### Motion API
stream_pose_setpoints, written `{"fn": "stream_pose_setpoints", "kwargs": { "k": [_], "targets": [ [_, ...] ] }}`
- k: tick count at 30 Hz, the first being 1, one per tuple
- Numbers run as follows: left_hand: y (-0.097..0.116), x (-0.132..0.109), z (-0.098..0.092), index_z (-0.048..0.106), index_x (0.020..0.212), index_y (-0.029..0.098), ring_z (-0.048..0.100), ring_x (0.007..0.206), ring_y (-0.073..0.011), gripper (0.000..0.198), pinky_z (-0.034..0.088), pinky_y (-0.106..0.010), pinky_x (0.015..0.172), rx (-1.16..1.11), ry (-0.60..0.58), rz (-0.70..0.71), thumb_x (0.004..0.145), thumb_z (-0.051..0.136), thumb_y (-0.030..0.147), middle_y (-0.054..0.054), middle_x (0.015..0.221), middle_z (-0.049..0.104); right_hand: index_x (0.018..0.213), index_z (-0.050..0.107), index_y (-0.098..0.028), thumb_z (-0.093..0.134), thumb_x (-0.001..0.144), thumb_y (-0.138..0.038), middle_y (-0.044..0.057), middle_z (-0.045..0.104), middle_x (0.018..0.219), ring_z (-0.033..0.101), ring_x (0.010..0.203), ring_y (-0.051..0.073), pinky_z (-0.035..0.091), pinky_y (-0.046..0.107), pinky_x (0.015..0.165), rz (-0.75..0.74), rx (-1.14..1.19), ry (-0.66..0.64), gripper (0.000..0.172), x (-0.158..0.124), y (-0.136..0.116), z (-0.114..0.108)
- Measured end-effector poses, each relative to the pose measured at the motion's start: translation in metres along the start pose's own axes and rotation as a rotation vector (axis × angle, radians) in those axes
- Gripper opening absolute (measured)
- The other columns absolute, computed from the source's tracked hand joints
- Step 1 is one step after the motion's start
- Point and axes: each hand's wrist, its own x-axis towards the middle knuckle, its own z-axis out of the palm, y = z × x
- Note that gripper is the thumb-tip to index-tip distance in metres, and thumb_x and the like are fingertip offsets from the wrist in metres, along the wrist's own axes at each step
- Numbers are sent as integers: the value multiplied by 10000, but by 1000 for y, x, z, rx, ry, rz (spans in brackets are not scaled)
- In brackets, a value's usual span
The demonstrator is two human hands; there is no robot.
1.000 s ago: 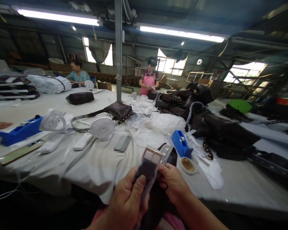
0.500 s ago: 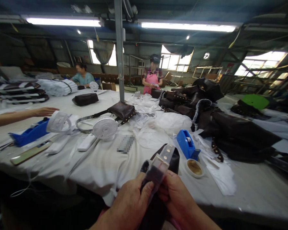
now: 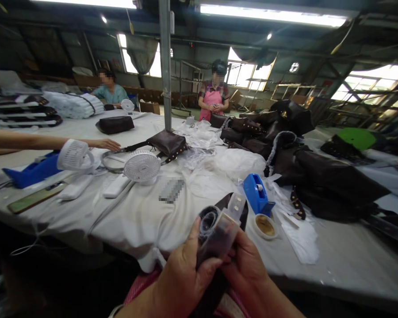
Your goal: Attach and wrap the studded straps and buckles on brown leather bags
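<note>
Near the table's front edge, my left hand [image 3: 187, 269] is closed round a dark strap [image 3: 208, 254] whose plastic-wrapped end is rolled into a coil. My right hand [image 3: 248, 260] grips the same strap from the right, its fingers partly hidden behind it. A clear plastic piece with gold studs [image 3: 236, 204] sticks up at the top of the strap. Behind it shows part of a dark bag. A blue tape dispenser [image 3: 257, 194] and a small round dish [image 3: 265, 225] stand just right of the strap.
White fans [image 3: 142, 166], a phone [image 3: 36, 197] and another blue dispenser [image 3: 33, 171] lie left. Dark bags [image 3: 328, 181] are heaped right. A person's arm [image 3: 53, 140] reaches in from the left; two people are beyond the table.
The strap has turned in my hands, and its coiled end now shows. The other person's arm has reached further right, to the grey strap loop. The camera view has tilted down slightly.
</note>
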Motion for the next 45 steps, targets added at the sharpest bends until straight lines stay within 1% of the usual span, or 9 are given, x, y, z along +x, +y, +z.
{"fn": "stream_pose_setpoints", "kwargs": {
  "k": [2, 5, 8, 14, 19, 28, 37, 41, 45],
  "targets": [
    [1, 1, -7, 437, 1395, 122, 704, 1005, -264, 535, 555, -294, 857, -7, 79, 25, 915, 561, 325, -167, 1144, 713, 657, 546, -193, 797, 672, -294, -92, 417, 469, 276, 375, 30, 216, 140, 347, 8, 43, 61, 271, 0, 0, -1],
    [5, 5, -13, 610, 1192, 222, 720, 884, -209, 275, 552, -261, 805, -96, 3, 81, 927, 534, 223, -68, 983, 755, 630, 528, -183, 814, 623, -259, -85, 421, 489, 281, 399, 28, 232, 135, 358, 16, 40, 81, 297, -1, 4, 2],
    [9, 9, -11, 648, 1120, 230, 703, 806, -193, 235, 552, -269, 758, -119, -48, 133, 938, 503, 194, -58, 904, 743, 573, 503, -179, 800, 562, -206, -82, 378, 470, 269, 418, 35, 258, 147, 367, 26, 20, 9, 299, -2, 9, 4],
    [4, 7, -1, 620, 1156, 164, 667, 842, -235, 308, 566, -346, 773, 93, 180, 32, 901, 589, 333, -110, 941, 669, 598, 503, -183, 768, 644, -220, -95, 336, 481, 232, 414, 32, 232, 142, 368, 44, -1, 77, 271, -2, 12, -1],
    [4, 10, -6, 635, 1156, 187, 635, 924, -232, 333, 551, -346, 826, -24, 117, -95, 873, 618, 363, -113, 1058, 602, 603, 503, -180, 794, 629, -241, -100, 366, 475, 269, 402, 29, 261, 142, 372, 16, -63, 109, 298, -7, 20, -4],
    [6, 19, -21, 634, 1048, 185, 621, 923, -235, 194, 482, -327, 827, -424, -214, -230, 915, 527, 278, -81, 1008, 686, 811, 633, -186, 748, 769, -452, -4, 605, 671, 522, 574, 110, 429, 214, 505, -114, -321, 39, 293, -12, 31, -17],
    [6, 20, -23, 627, 1007, 178, 612, 908, -231, 205, 474, -295, 748, -518, -186, -249, 938, 485, 307, -98, 980, 683, 752, 621, -159, 572, 866, -584, -24, 494, 500, 415, 437, 96, 321, 215, 424, -221, -838, -126, 442, -14, 11, -29],
    [1, 17, -20, 625, 975, 181, 616, 839, -182, 182, 485, -266, 752, -660, -175, -273, 936, 506, 313, -53, 917, 674, 740, 636, -173, 548, 925, -420, 21, 565, 663, 530, 628, 147, 431, 258, 587, -546, -1219, -294, 321, -14, -12, -18],
    [-8, 15, -14, 568, 948, 172, 498, 440, -82, 301, 386, -183, 404, -933, -274, -466, 931, 493, 462, 24, 675, 569, 784, 636, -186, 567, 918, -324, 54, 603, 871, 560, 849, 190, 441, 303, 773, -782, -1422, -340, 205, -7, -31, -18]
  ]
}}
